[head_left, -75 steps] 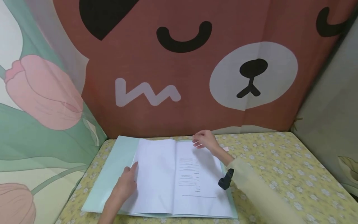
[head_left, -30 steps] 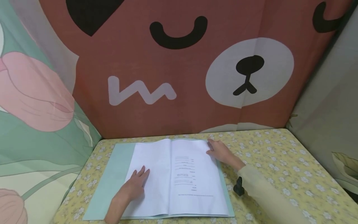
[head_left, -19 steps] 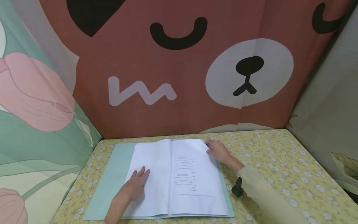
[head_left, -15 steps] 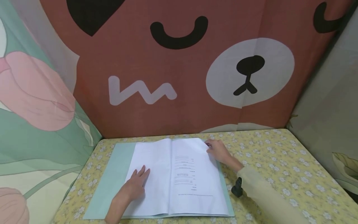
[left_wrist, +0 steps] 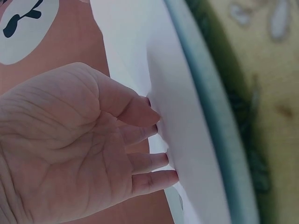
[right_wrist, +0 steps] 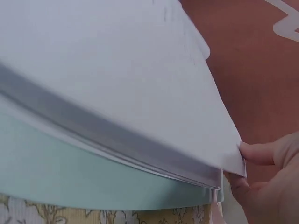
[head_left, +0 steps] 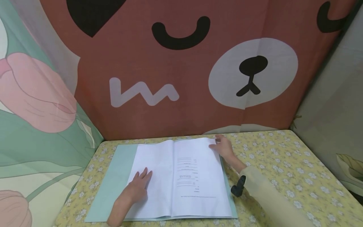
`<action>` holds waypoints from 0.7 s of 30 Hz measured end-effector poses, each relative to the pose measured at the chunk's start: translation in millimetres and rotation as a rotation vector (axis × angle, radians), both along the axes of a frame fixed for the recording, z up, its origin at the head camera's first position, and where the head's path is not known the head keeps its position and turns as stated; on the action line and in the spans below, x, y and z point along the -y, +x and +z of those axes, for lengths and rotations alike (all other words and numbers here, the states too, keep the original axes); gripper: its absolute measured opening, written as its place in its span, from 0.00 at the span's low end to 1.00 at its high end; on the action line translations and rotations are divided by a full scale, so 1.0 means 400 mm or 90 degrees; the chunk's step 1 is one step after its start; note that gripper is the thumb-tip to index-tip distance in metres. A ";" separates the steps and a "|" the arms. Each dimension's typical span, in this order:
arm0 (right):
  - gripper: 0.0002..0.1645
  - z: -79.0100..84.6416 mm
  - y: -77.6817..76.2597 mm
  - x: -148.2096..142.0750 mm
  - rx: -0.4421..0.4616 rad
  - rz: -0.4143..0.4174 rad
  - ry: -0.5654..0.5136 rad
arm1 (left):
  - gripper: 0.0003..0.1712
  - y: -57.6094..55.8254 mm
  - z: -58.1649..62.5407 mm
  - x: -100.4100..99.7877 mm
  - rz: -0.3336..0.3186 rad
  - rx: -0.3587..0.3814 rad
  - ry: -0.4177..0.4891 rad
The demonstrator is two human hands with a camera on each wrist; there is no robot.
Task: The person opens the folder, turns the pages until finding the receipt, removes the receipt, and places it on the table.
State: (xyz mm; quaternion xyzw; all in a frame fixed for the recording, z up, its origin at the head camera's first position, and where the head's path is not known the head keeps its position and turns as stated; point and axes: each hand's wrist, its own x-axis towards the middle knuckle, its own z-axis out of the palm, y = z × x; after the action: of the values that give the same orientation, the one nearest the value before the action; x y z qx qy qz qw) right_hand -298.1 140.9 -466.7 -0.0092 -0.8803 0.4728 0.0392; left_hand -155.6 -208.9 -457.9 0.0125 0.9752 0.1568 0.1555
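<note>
A pale green folder [head_left: 122, 164] lies spread on the table, holding white sheets. Fingers apart, my left hand [head_left: 136, 189] rests on the blank left page [head_left: 157, 164]; the left wrist view shows its fingertips [left_wrist: 149, 116] touching the paper. Faint lines of print run across the right page [head_left: 198, 176]. At that page's far right corner, my right hand [head_left: 225, 148] pinches the sheet between thumb and finger. From the right wrist, the pinched page [right_wrist: 140, 93] stands raised along its edge, with more sheets and the green cover [right_wrist: 93, 172] below it.
A yellow floral cloth [head_left: 283, 170] covers the table, reaching to the right of the folder. Behind it hangs a reddish-brown bear-print curtain [head_left: 158, 123]. Printed fabric [head_left: 42, 148] closes off the left side. A black wrist device [head_left: 239, 186] sits at the right sleeve.
My left hand has moved from the left page's outer edge onto the page. My right hand has shifted right to the far corner and now lifts the page there slightly.
</note>
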 end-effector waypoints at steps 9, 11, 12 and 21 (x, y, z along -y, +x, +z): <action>0.17 0.008 -0.004 0.000 0.007 -0.086 -0.045 | 0.33 0.003 0.004 -0.003 -0.008 -0.014 0.004; 0.12 0.010 -0.002 -0.002 -0.005 -0.088 -0.051 | 0.33 0.003 0.004 -0.003 -0.011 -0.015 0.001; 0.12 0.010 -0.002 -0.004 -0.012 -0.086 -0.055 | 0.32 0.003 0.003 -0.003 -0.011 -0.017 0.000; 0.10 0.024 -0.007 -0.028 0.052 -0.004 -0.094 | 0.31 0.004 0.000 0.000 -0.006 -0.020 -0.011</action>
State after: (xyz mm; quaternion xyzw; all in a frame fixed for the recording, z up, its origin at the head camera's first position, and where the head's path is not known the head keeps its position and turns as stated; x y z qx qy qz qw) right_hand -300.9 152.1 -457.0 -0.0339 -0.8440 0.5352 0.0041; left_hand -153.9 -208.9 -458.0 0.0182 0.9788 0.1475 0.1411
